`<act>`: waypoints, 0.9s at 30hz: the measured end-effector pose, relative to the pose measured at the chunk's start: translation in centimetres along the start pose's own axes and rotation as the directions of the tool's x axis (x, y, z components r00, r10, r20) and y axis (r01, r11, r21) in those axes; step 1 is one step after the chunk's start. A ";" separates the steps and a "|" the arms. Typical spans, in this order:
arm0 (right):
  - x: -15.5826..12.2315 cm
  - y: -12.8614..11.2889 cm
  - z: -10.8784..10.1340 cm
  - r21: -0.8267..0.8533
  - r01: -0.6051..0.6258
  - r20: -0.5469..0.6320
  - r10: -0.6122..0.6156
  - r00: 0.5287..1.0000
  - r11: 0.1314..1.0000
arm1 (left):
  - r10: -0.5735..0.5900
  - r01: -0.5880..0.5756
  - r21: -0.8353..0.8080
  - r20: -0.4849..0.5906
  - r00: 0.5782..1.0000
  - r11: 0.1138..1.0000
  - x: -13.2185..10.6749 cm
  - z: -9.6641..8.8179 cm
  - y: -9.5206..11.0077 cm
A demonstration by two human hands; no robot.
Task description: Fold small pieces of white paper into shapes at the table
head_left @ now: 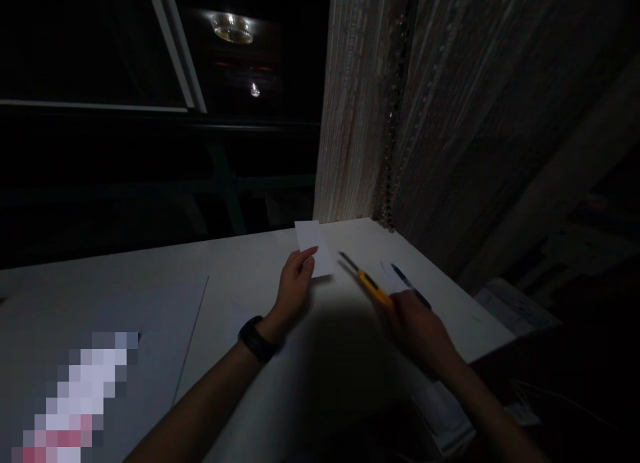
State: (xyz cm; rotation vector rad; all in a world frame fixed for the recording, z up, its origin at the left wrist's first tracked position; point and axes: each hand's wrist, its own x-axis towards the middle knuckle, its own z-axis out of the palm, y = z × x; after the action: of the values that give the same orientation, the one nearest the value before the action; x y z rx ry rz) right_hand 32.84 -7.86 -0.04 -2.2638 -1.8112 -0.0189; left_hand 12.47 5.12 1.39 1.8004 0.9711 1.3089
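My left hand (296,279), with a black watch on its wrist, grips a small white sheet of paper (313,235) by its left edge, a finger lying across the top face. The sheet is tilted above the white table. To the right, my right hand (417,319) is closed around a yellow utility knife (374,289). Its dark, narrow front end is slightly blurred and points toward the paper, with a gap between them. Just beyond my right hand, a dark pen (410,284) lies on the table, partly covered by the hand.
The white table (250,263) has a large flat sheet or board (170,316) at left, partly under a pixelated patch. A patterned curtain (350,103) hangs at the back right, beside a dark window. Pale objects (443,416) sit below the table's right side. The light is dim.
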 end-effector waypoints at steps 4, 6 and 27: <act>-0.6 5.0 -1.9 0.125 -0.208 -0.246 0.233 0.941 0.970 | -0.132 0.148 -0.051 0.231 0.964 0.988 -0.3 5.3 -0.5; -0.1 5.9 -2.4 0.173 -0.242 -0.284 0.283 0.916 0.955 | -0.254 0.331 -0.123 0.417 0.873 0.936 -0.8 9.0 -0.5; 2.6 3.6 0.2 -0.094 -0.192 -0.012 0.191 0.981 0.977 | -0.355 0.483 -0.143 0.506 0.786 0.864 -1.8 15.8 -2.0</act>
State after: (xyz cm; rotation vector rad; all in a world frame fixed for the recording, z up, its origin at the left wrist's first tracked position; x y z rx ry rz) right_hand 36.87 -6.08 -0.42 -2.4930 -1.6145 -0.0759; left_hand 26.93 2.79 -5.02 1.4699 0.8163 0.6403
